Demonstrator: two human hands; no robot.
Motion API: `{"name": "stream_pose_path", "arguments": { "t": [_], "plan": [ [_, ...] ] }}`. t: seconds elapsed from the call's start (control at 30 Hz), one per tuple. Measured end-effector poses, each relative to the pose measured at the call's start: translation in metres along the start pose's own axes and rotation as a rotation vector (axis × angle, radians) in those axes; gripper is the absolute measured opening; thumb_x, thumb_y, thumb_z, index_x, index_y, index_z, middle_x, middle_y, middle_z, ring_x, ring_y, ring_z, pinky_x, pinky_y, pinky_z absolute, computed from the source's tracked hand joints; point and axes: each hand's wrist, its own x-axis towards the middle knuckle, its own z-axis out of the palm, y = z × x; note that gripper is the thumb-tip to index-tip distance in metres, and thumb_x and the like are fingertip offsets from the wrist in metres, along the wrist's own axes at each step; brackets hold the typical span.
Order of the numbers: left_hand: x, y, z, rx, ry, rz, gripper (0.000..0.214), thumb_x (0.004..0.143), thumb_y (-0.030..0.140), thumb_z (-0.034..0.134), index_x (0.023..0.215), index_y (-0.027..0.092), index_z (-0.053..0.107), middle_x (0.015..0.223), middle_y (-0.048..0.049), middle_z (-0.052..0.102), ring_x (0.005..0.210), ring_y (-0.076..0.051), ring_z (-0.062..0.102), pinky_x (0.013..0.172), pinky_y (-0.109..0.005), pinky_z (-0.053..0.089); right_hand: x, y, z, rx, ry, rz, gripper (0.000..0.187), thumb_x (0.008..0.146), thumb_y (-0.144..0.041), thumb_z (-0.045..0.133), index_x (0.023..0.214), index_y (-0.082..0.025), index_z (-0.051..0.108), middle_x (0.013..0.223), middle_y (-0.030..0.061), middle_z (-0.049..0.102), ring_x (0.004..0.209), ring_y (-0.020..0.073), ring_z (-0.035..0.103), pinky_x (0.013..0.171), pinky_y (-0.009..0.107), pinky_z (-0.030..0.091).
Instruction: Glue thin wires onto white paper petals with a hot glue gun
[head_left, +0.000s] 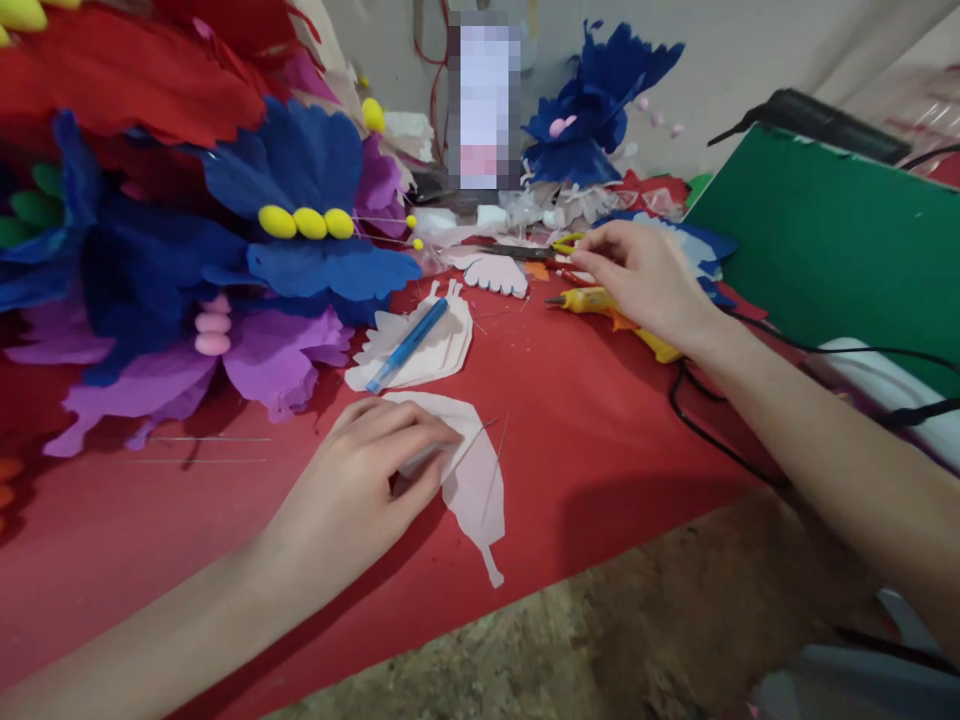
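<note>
My left hand rests low over a white wing-shaped cut-out on the red table. Its fingers are closed on the folded-up part of that cut-out. A thin wire sticks out by the fingertips, and another wire lies across the sheet. Farther back, my right hand pinches the yellow handle of dark-bladed scissors, which point left. Below that hand lies a yellow glue gun. A blue pen lies on stacked white cut-outs just beyond my left hand.
Blue butterflies with yellow bodies crowd the left, with purple and red pieces around them. A green board leans at right. A black cable runs from the glue gun. Loose wires lie at left.
</note>
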Motion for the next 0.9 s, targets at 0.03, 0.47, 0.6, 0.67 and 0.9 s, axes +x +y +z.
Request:
{"name": "stream_pose_path", "arguments": {
  "t": [0.03,0.47,0.6,0.67,0.9],
  "plan": [
    [-0.001,-0.001,0.001,0.001,0.005,0.006,0.018,0.084,0.018,0.043,0.088,0.020,0.061,0.086,-0.0012,0.066,0.082,-0.017,0.058,0.074,-0.033,0.040,0.010,0.004,0.003,-0.013,-0.017,-0.002,0.008,0.075,-0.022,0.053,0.068,-0.019,0.056,0.073,0.0042,0.062,0.070,0.0187,0.057,0.071,0.036,0.044],
    [-0.003,-0.006,0.004,0.005,0.054,0.036,0.018,0.084,0.017,0.044,0.090,0.021,0.060,0.086,0.0003,0.065,0.082,-0.017,0.057,0.075,-0.032,0.040,0.030,0.000,0.003,-0.065,-0.078,-0.095,0.004,0.070,-0.018,0.055,0.070,-0.019,0.059,0.069,0.0038,0.063,0.064,0.0177,0.057,0.063,0.033,0.042],
    [-0.002,-0.005,0.004,0.010,0.050,0.040,0.018,0.084,0.018,0.044,0.090,0.021,0.060,0.086,0.0005,0.065,0.081,-0.017,0.057,0.075,-0.032,0.040,0.023,-0.010,-0.001,-0.145,-0.047,-0.072,0.014,0.070,-0.028,0.060,0.062,-0.018,0.057,0.068,0.0047,0.061,0.062,0.0158,0.052,0.058,0.031,0.037],
    [-0.002,-0.005,0.004,0.010,0.051,0.041,0.017,0.084,0.019,0.044,0.090,0.021,0.060,0.086,0.0005,0.065,0.081,-0.017,0.057,0.074,-0.032,0.040,0.015,-0.017,-0.002,-0.150,-0.014,-0.063,0.020,0.075,-0.032,0.055,0.062,-0.017,0.057,0.066,0.0048,0.061,0.060,0.0151,0.051,0.057,0.030,0.036],
    [-0.002,-0.002,0.002,0.020,0.047,0.040,0.018,0.083,0.016,0.044,0.086,0.020,0.061,0.084,-0.0003,0.065,0.079,-0.017,0.057,0.073,-0.032,0.041,-0.064,-0.050,0.005,-0.020,-0.347,-0.213,0.023,0.076,-0.035,0.057,0.085,-0.015,0.065,0.087,0.0052,0.063,0.076,0.0153,0.058,0.068,0.029,0.045]
  ]
}}
